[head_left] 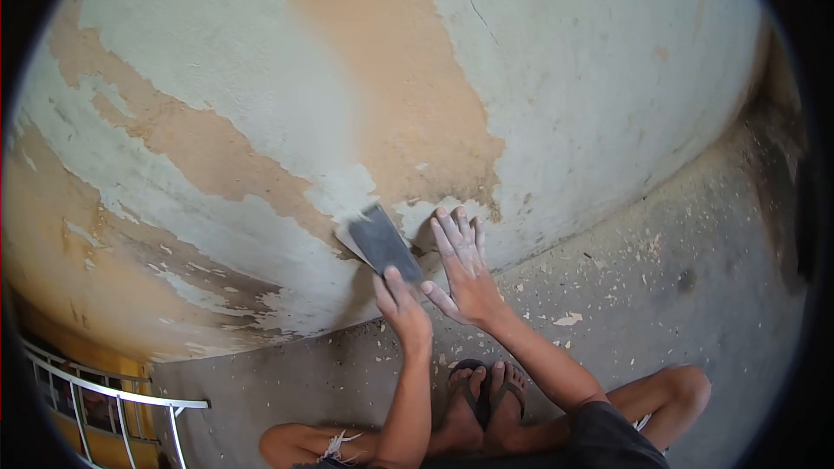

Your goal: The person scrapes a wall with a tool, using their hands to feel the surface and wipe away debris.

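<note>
My left hand is closed round the lower end of a dark grey flat rectangular piece, with the thumb lying over it. A pale edge shows along its left side, and its upper end is blurred close against the wall. Whether it is a scraper blade or folded sandpaper I cannot tell. To its right, my right hand lies open with spread fingers against the low part of the wall. White dust coats those fingers. Around both hands, pale paint has peeled from tan patches.
Paint flakes are scattered over the grey floor. A metal ladder lies at the lower left. My sandalled feet stand close together below my hands, with my knees bent out to either side.
</note>
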Action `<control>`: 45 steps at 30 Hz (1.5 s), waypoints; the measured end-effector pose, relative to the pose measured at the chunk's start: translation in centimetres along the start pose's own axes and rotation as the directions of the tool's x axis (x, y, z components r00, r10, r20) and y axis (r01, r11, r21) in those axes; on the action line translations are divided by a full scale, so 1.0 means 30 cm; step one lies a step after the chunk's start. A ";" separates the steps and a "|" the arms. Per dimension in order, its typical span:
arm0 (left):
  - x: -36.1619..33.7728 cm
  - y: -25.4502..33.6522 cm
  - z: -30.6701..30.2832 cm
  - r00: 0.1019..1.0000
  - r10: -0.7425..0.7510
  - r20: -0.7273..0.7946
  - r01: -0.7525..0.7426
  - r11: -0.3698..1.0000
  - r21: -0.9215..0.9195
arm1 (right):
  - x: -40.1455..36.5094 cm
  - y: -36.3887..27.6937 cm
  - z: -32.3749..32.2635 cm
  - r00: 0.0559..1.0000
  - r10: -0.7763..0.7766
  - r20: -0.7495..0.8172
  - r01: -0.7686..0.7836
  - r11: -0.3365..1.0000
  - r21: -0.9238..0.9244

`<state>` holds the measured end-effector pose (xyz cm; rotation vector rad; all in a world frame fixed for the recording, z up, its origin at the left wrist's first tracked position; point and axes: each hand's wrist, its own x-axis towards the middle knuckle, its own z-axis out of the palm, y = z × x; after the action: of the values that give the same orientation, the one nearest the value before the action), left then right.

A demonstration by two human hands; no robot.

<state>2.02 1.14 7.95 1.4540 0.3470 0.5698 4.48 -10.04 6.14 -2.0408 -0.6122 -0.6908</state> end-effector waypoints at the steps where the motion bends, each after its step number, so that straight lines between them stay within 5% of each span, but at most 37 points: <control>1: 0.016 0.056 -0.002 0.999 -0.037 0.033 0.036 0.999 0.017 | -0.001 -0.006 0.001 1.000 -0.001 0.004 0.001 1.000 -0.006; 7: 0.052 0.249 0.105 0.992 0.107 -0.070 -0.112 0.992 -0.065 | 0.002 0.000 0.007 1.000 -0.011 -0.003 0.011 1.000 -0.001; 11: 0.004 -0.155 -0.048 0.979 0.199 0.051 -0.203 0.907 0.369 | -0.001 -0.001 -0.001 1.000 0.011 0.025 -0.011 1.000 0.011; 14: -0.014 -0.228 -0.087 0.994 0.080 0.068 -0.091 0.982 0.168 | -0.002 0.008 0.005 1.000 -0.002 0.008 0.002 1.000 0.024; 15: 0.005 -0.186 -0.059 0.970 0.236 0.050 -0.241 0.943 0.227 | -0.014 0.004 0.011 1.000 0.000 0.031 -0.002 0.999 0.046; 18: 0.071 0.069 0.005 0.996 0.082 0.022 -0.084 0.987 0.140 | -0.001 0.010 0.016 1.000 -0.014 0.004 0.014 1.000 0.022; 22: 0.054 0.126 0.032 0.998 0.063 0.027 -0.064 0.998 0.023 | 0.005 0.007 0.007 1.000 -0.007 -0.018 0.007 1.000 -0.004; 24: 0.010 -0.074 -0.023 0.970 0.243 0.008 -0.240 0.950 0.201 | 0.004 0.005 0.001 1.000 -0.015 -0.002 0.015 1.000 0.003; 27: -0.047 -0.234 -0.095 0.879 0.432 0.204 -0.462 0.660 0.593 | 0.000 0.009 -0.001 0.999 -0.001 0.051 0.001 1.000 -0.010; 29: -0.066 -0.192 -0.103 0.990 0.142 0.023 -0.143 0.954 0.265 | -0.001 0.019 -0.003 0.999 -0.002 0.051 0.003 1.000 -0.017; 32: 0.019 0.005 -0.078 0.997 0.078 -0.016 -0.074 0.984 0.161 | 0.006 0.010 0.011 0.999 -0.018 0.042 0.017 1.000 0.006; 36: 0.088 0.142 -0.058 0.982 0.171 -0.083 -0.166 0.984 0.069 | 0.003 0.003 0.012 1.000 -0.008 0.009 0.008 1.000 -0.026; 38: 0.072 0.051 -0.088 0.980 0.168 -0.103 -0.143 0.965 0.222 | 0.002 0.002 0.009 1.000 0.002 0.013 -0.002 1.000 -0.029; 41: 0.001 -0.226 -0.167 0.981 0.172 -0.086 -0.150 0.965 0.214 | 0.000 0.007 0.013 1.000 -0.006 0.003 0.006 1.000 -0.030; 44: -0.006 -0.119 -0.145 0.993 0.009 -0.115 0.002 0.995 0.096 | -0.009 0.003 0.003 0.999 0.007 0.043 -0.007 1.000 -0.010; 45: 0.031 -0.053 -0.138 0.991 0.105 -0.086 -0.090 0.983 0.161 | -0.007 -0.001 0.006 1.000 0.006 0.026 -0.005 1.000 -0.017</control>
<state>0.74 5.06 6.07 1.6052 0.4032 0.7050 4.36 -9.90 5.93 -2.0692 -0.6176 -0.6694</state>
